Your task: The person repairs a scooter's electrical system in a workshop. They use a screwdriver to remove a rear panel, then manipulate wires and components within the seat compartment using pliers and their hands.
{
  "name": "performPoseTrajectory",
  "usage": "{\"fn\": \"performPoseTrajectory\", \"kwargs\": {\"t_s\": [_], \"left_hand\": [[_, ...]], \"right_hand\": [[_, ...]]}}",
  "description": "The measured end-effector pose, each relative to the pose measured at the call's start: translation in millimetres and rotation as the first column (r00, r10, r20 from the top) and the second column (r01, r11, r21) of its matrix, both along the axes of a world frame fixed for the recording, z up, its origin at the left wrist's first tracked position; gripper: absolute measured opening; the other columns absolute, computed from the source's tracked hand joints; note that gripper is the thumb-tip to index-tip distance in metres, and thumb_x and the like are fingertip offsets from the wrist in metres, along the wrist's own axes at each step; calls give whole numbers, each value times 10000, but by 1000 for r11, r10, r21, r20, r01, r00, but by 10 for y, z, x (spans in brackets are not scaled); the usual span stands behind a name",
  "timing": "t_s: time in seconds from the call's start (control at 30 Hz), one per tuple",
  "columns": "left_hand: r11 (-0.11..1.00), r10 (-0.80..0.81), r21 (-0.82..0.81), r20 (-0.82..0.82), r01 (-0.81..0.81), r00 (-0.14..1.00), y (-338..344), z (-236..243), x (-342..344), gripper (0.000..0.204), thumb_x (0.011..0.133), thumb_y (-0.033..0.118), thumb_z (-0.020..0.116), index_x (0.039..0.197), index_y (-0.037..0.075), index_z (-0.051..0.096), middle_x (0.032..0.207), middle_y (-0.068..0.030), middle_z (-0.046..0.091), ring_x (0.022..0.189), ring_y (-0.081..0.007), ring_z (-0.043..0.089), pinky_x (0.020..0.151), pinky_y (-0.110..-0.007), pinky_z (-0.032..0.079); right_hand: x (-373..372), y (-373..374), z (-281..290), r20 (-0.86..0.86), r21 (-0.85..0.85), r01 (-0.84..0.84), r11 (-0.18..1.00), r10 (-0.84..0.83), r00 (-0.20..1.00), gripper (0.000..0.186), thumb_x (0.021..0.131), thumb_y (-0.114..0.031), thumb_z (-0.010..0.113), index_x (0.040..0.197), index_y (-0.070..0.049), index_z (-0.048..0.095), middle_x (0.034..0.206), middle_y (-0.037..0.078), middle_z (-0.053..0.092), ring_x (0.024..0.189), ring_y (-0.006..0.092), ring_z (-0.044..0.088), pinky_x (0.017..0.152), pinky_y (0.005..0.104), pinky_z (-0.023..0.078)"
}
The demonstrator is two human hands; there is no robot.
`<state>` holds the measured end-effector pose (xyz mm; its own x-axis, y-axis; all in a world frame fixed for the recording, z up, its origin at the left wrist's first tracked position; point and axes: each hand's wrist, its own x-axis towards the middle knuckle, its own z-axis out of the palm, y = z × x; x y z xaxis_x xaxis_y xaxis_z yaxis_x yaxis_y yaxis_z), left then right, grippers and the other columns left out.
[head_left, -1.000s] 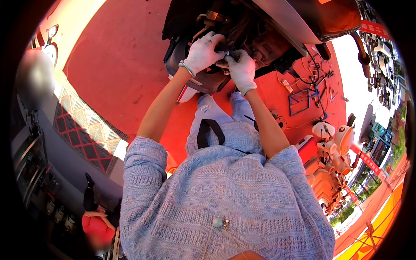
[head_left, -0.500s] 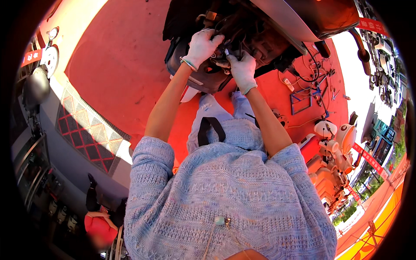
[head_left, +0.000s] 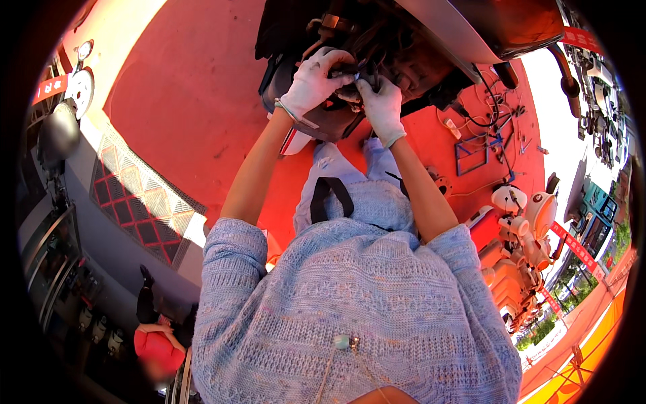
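Both my hands wear white gloves and work at the opened body of a motor scooter [head_left: 404,64], among its dark wires and inner parts. My left hand [head_left: 315,82] is closed, its thumb and fingers pinching a small dark part with a bright tip [head_left: 356,77]. Close on its right, my right hand [head_left: 382,108] is closed too, thumb and bent forefinger meeting at that bright tip. What exactly lies between the right fingers is too small to make out. Below the hands, a grey plastic body panel [head_left: 324,124] of the scooter shows.
On the red floor [head_left: 195,81] at right lie a blue metal frame [head_left: 473,156], black cables and scattered tools. Orange and white scooters [head_left: 518,269] stand farther right. A patterned mat [head_left: 138,202] is at left. A seated person in red [head_left: 159,347] is at lower left.
My left hand has shifted right, toward the right hand, and its fingers have curled more. My right hand has moved slightly right. The fingertips are now nearer each other around the small part.
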<state>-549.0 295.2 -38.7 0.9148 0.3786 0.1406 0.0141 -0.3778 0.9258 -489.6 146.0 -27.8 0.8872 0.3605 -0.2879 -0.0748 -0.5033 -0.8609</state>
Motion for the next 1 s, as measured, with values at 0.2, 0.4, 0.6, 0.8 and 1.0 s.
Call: {"fn": "performPoseTrajectory", "kwargs": {"t_s": [0.2, 0.4, 0.6, 0.8, 1.0], "left_hand": [[898, -64, 436, 17, 50, 998, 33, -37, 183, 165, 765, 91, 599, 912, 110, 671, 834, -27, 629, 813, -236, 616, 775, -287, 481], [997, -21, -79, -241, 3, 970, 140, 48, 171, 158, 799, 145, 595, 903, 70, 688, 841, -85, 678, 858, -256, 623, 782, -341, 481], [995, -17, 98, -103, 27, 995, 151, -102, 202, 168, 805, 198, 622, 899, 80, 697, 820, -109, 673, 808, -289, 624, 811, -326, 482], [994, 68, -70, -187, -82, 980, 19, -131, 197, 175, 818, 168, 605, 929, 69, 698, 803, -98, 685, 804, -258, 648, 818, -309, 493], [997, 74, -20, -181, -79, 981, 76, -121, 170, 183, 846, 164, 600, 944, 47, 701, 857, -95, 705, 810, -174, 672, 749, -295, 507]], "right_hand": [[-8, -129, -338, 64, 15, -29, 999, 27, 998, 285, 814, -235, 637, 834, 49, 621, 683, 155, 645, 646, 217, 639, 619, 321, 486], [37, -27, -74, -101, -136, -40, 990, 26, 995, 337, 805, -286, 635, 797, 50, 617, 690, 175, 641, 672, 268, 644, 642, 333, 489], [114, 78, -132, -63, -224, -29, 974, 15, 998, 399, 780, -351, 655, 770, 44, 599, 696, 171, 637, 691, 265, 649, 647, 342, 492], [98, 85, -20, -195, -170, 9, 985, -43, 980, 333, 810, -291, 641, 838, 39, 601, 694, 141, 648, 640, 230, 647, 570, 328, 503], [-8, 28, 260, 5, 77, 86, 993, -86, 996, 282, 835, -279, 640, 875, 0, 627, 741, 120, 671, 605, 230, 654, 564, 301, 528]]}}
